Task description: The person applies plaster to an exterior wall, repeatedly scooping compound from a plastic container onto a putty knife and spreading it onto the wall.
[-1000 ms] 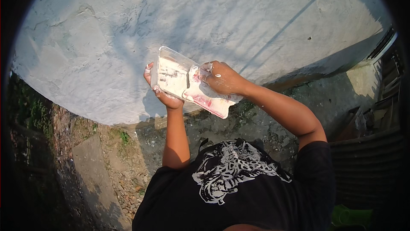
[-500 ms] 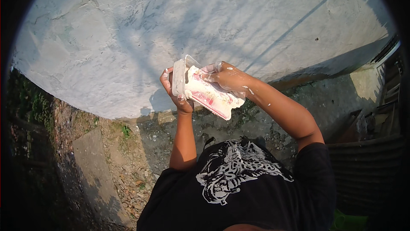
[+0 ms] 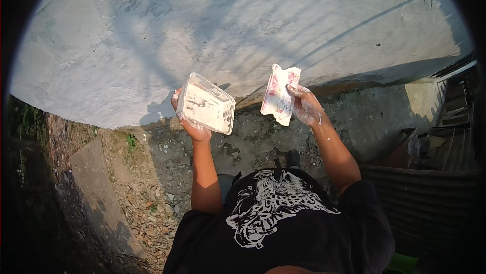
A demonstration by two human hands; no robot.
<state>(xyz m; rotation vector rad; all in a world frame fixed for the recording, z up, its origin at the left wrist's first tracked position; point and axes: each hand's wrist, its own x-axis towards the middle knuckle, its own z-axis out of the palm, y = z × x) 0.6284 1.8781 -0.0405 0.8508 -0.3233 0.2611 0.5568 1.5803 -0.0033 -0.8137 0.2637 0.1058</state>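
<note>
My left hand grips a clear rectangular plastic tub from its left side and underneath. White paste coats the inside of the tub, with darker bare streaks showing through. Off to the right, my right hand pinches a flat pink-and-white piece with notched, wavy ends, smeared all over with white paste; it looks like a scraper, though its exact kind is hard to make out. White smears mark my right fingers and wrist. A gap separates the tub from the flat piece, and both are held up in front of the wall.
A rough pale plastered wall rises ahead, crossed by shadows. Below lies grey ground, with loose stones and a flat slab at left. Corrugated sheeting and wooden boards stand at right.
The pink-and-white piece has come out of the tub and moved right in my right hand. My left hand has shifted slightly left and lower, turning the tub's open face into view.
</note>
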